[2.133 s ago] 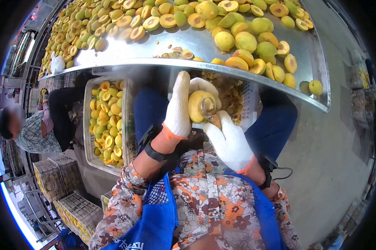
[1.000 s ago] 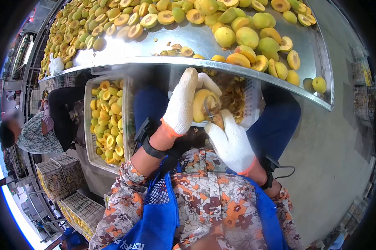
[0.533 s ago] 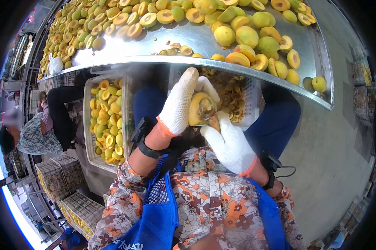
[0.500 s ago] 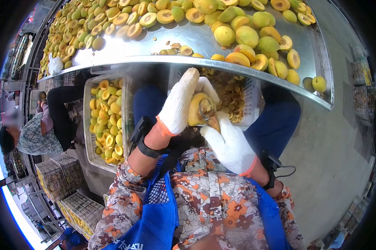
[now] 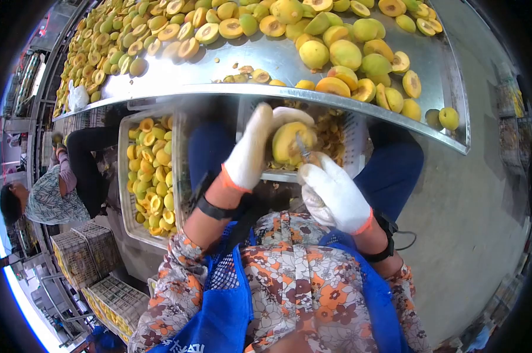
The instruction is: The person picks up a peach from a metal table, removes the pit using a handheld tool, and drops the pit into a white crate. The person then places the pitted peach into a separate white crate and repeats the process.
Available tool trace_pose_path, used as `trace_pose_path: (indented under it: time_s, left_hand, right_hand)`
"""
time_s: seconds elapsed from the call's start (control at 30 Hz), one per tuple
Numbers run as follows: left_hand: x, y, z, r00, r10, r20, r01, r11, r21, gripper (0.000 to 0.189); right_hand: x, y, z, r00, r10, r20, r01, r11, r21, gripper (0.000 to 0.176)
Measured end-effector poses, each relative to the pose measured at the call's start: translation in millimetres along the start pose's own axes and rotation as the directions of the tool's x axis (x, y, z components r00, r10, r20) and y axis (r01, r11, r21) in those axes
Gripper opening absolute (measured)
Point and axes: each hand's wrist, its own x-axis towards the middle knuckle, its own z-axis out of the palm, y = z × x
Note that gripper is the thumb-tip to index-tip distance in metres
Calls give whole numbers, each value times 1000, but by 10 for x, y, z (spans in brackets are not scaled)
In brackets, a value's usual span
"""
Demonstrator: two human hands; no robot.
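In the head view my left hand (image 5: 249,150), in a white glove with an orange cuff, is closed around a yellow-green peach half (image 5: 284,146). My right hand (image 5: 339,197), gloved the same way, grips a pitting tool (image 5: 303,147) by its handle. The tool's metal end touches the face of the peach and looks narrow from this angle. Beneath both hands stands a white crate (image 5: 353,138) with brown-yellow scraps inside, partly hidden by the hands.
A metal table (image 5: 254,89) in front carries many peach halves (image 5: 345,54). At left is a crate of cut peaches (image 5: 151,176). Another person (image 5: 54,188) sits farther left, near stacked crates (image 5: 86,253). A white plastic bag (image 5: 77,95) lies at the table's left edge.
My right hand has shifted slightly right and down and turned the tool, so its loop now appears edge-on. The peach half has turned in my left hand.
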Motion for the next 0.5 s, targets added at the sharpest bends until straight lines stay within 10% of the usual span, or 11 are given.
trace_pose_path:
  time_s: [0.17, 0.37, 0.5]
  left_hand:
    - [-133, -203, 225, 923, 293, -251, -257, 952, 166, 45]
    - [-156, 54, 53, 990, -15, -143, 45, 977, 208, 38]
    - [-193, 90, 231, 950, 188, -250, -52, 882, 468, 29]
  right_hand:
    - [78, 108, 14, 999, -35, -11, 35, 999, 0, 16]
    - [-62, 83, 132, 983, 172, 60, -174, 985, 22, 15]
    - [-92, 95, 20, 970, 188, 154, -200, 977, 68, 16]
